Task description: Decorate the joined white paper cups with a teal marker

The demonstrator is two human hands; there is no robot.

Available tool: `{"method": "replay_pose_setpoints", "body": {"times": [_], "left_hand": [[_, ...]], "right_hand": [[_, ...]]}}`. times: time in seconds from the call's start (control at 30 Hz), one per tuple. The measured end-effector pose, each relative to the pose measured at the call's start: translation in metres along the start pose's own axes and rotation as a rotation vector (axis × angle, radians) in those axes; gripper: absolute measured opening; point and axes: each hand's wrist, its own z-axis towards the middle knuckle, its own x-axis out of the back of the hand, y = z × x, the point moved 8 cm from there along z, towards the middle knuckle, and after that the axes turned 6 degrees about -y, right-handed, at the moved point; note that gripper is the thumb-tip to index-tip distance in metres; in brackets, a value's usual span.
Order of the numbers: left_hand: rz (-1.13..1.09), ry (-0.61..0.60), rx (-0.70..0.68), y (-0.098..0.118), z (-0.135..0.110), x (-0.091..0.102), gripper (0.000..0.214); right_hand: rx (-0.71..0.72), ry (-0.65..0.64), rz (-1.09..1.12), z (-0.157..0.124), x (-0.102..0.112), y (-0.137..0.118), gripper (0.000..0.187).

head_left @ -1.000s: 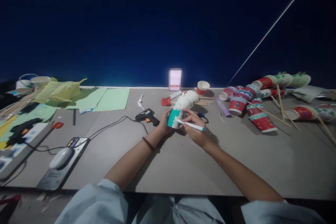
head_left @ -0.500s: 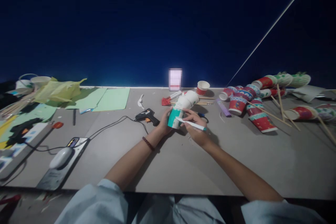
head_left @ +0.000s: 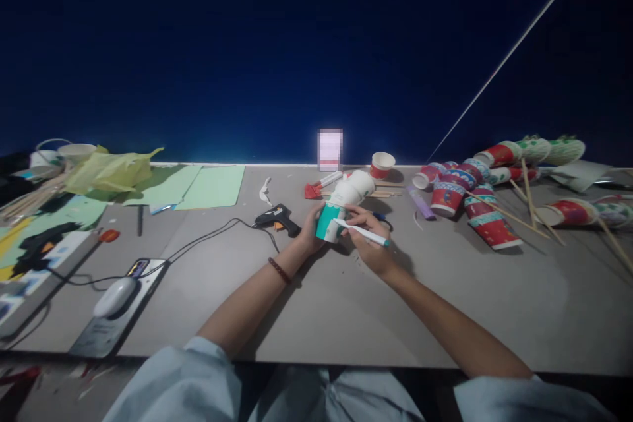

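A stack of paper cups (head_left: pixel 346 201), white with a teal-coloured band at the near end, lies tilted between my hands. My left hand (head_left: pixel 312 229) grips its left side, with the fingers partly hidden behind it. In my right hand (head_left: pixel 368 241) is a white marker (head_left: pixel 370 235) with a teal end. The marker's tip meets the white part beside the teal band, and the right fingertips rest close to the cups. Left of my left hand lies a black glue gun (head_left: pixel 277 218) with an orange trigger.
Stacked red and green patterned cups (head_left: pixel 450 191) with wooden sticks fill the right side. A single cup (head_left: pixel 382 165) stands at the back. On the left are green paper sheets (head_left: pixel 212 186), a yellow bag (head_left: pixel 111 171), a power strip (head_left: pixel 44 277) and a phone (head_left: pixel 106 333).
The marker's tip has shifted slightly up on the cup, and the right hand has moved a little with it. The left hand and the cups stay in place.
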Motion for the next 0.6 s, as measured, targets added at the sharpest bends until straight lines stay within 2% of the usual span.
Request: {"method": "replay_pose_setpoints", "body": {"times": [0.27,0.6], "left_hand": [[-0.017,0.027,-0.032,0.002,0.0,0.001,0.025],[0.016,0.01,0.004,0.0,-0.001,0.001,0.029]], "right_hand": [[0.043,-0.06,-0.066,0.001,-0.003,-0.007,0.009],[-0.027,-0.008,0.021,0.0,0.0,0.004,0.006]]}}
